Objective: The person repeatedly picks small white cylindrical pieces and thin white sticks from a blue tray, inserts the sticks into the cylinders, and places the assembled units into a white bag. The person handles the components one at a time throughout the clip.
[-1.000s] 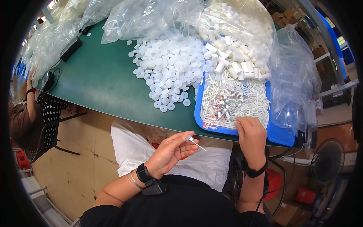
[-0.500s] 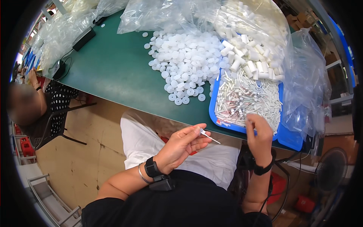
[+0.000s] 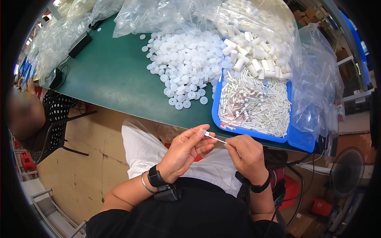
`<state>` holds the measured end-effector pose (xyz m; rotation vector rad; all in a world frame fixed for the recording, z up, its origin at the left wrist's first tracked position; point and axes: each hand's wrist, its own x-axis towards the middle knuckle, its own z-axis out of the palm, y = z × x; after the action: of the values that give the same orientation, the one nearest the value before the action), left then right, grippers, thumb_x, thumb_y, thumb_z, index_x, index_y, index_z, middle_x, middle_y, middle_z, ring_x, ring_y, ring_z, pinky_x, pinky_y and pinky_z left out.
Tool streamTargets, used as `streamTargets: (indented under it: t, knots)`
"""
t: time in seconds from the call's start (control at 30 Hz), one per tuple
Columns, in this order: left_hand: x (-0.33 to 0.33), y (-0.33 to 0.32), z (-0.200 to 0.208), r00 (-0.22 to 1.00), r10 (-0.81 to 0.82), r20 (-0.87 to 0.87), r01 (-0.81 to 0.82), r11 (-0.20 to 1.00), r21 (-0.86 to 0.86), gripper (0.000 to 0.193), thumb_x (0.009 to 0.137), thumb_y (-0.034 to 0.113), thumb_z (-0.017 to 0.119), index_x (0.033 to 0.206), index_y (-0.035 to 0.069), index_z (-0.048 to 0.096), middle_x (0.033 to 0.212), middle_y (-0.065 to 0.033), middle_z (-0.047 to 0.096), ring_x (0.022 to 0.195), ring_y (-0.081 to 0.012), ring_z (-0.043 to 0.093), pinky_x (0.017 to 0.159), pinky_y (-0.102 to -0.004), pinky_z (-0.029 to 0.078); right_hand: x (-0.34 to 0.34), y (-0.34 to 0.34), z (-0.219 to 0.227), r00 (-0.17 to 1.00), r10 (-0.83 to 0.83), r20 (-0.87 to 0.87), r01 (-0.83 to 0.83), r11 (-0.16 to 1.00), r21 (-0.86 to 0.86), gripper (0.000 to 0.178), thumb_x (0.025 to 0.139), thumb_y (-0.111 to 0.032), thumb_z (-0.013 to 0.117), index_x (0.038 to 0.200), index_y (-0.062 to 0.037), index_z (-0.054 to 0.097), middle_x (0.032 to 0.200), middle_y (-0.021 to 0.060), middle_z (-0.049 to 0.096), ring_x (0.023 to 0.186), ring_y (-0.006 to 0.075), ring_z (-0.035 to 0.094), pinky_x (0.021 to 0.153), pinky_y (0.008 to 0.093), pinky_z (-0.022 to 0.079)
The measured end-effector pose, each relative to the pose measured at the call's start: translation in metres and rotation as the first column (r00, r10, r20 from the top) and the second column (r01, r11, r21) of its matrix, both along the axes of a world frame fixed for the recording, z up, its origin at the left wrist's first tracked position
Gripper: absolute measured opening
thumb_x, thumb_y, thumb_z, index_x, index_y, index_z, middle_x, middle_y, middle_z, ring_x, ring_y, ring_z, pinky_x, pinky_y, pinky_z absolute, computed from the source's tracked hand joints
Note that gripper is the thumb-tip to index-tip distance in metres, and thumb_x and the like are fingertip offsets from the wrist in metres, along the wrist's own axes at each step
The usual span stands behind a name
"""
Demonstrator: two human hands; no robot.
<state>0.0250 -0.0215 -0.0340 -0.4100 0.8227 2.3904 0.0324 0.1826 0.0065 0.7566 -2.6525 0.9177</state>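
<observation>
My left hand (image 3: 183,152) is closed, palm up, its thumb and fingers gripping a thin white rod (image 3: 216,139) with a wider white piece at the held end. The rod points right and slightly down. At its free end my right hand (image 3: 249,158) pinches the tip between thumb and fingers; whether a small part is also hidden there I cannot tell. Beyond the right hand stands a blue tray (image 3: 214,107) full of small thin white tubes (image 3: 274,107). A pile of translucent white discs with centre holes (image 3: 186,59) lies left of the tray.
Thicker white cylinders (image 3: 258,55) spill from a clear plastic bag (image 3: 158,16) behind the tray on the green table (image 3: 115,71). Another clear bag (image 3: 317,79) hangs at the right. A black adapter (image 3: 80,44) lies far left. A person (image 3: 27,115) sits at the left; a fan (image 3: 347,172) stands right.
My right hand has come from the tray's near edge down and left to the rod's free end, where it now pinches. My left hand keeps its grip on the rod. The view has shifted slightly.
</observation>
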Motion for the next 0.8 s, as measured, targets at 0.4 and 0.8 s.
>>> streamTargets:
  t: [0.4,0.8]
  knots:
    - [-0.005,0.003,0.007,0.949,-0.230,-0.216,0.199,0.968,-0.155,0.044,0.101,0.024,0.052,0.136,-0.001,0.048,0.119,-0.0090,0.062,0.104,-0.0152,0.062,0.093,-0.0338,0.049,0.002,-0.019,0.004,0.590,0.179,0.787,0.405,0.778,-0.480,0.019,0.098,-0.013,0.055,0.105,0.0031,0.061,0.079,0.0096,0.067,0.062,0.0150,0.065,0.056,0.0272,0.054]
    - [-0.038,0.001,0.019,0.999,-0.043,-0.019,0.046,0.990,0.132,0.040,0.101,0.033,0.051,0.127,0.002,0.053,0.102,-0.0085,0.066,0.088,-0.0132,0.064,0.080,-0.0276,0.053,-0.165,0.067,0.020,0.958,-0.281,-0.066,0.287,0.901,0.325,0.028,0.090,-0.020,0.060,0.113,-0.0033,0.061,0.104,0.0194,0.064,0.089,0.0393,0.063,0.075,0.0461,0.050]
